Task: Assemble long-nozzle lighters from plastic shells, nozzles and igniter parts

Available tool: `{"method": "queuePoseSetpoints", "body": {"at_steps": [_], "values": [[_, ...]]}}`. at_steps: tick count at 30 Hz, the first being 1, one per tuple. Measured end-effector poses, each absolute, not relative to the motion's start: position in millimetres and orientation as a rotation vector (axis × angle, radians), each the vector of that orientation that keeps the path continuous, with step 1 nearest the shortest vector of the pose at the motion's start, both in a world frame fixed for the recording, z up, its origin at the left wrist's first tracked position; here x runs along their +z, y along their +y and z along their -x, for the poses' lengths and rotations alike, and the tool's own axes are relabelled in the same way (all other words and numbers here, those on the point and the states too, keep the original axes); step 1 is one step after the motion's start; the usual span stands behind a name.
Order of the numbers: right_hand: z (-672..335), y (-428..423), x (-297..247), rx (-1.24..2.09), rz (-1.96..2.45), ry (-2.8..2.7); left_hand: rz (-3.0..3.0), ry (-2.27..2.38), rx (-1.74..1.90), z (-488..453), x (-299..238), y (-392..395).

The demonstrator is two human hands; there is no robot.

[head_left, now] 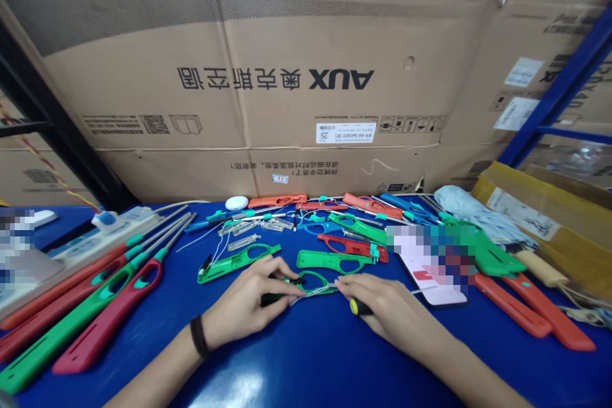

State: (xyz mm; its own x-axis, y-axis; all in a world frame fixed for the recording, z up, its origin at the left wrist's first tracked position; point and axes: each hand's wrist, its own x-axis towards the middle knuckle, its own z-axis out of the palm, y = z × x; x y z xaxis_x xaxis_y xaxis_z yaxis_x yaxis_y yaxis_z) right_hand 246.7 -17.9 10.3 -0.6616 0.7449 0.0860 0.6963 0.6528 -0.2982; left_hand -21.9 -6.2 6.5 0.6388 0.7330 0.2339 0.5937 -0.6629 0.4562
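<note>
My left hand [258, 293], wearing a dark wristband, is closed around a green lighter casing [313, 280] with a ring-shaped trigger opening. A dark part sits under its fingers, and pale wires run across the casing. The fingertips of my right hand [382, 306] pinch at the casing's right end; what exactly they grip there is too small to tell. Tucked in that same hand is a screwdriver [359, 307] with a black and yellow handle. Just beyond my hands lie green casing halves [335, 260] and a red casing piece [351, 247].
Long-nosed lighters [109, 331] in red and green lie left beside a white power strip [109, 236]. Clear small tanks [243, 241] and wires lie behind. At right are a phone [433, 296], orange lighters [549, 312] and a yellow-taped box [540, 204]. Cardboard [268, 25] walls the back.
</note>
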Motion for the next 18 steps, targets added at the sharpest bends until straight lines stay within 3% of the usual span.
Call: {"method": "queuePoseSetpoints", "body": {"at_steps": [18], "values": [[-249.2, 12.7, 19.8, 0.571, 1.064, -2.539, -2.533, 1.035, 0.606, 21.5, 11.3, -6.2]]}}
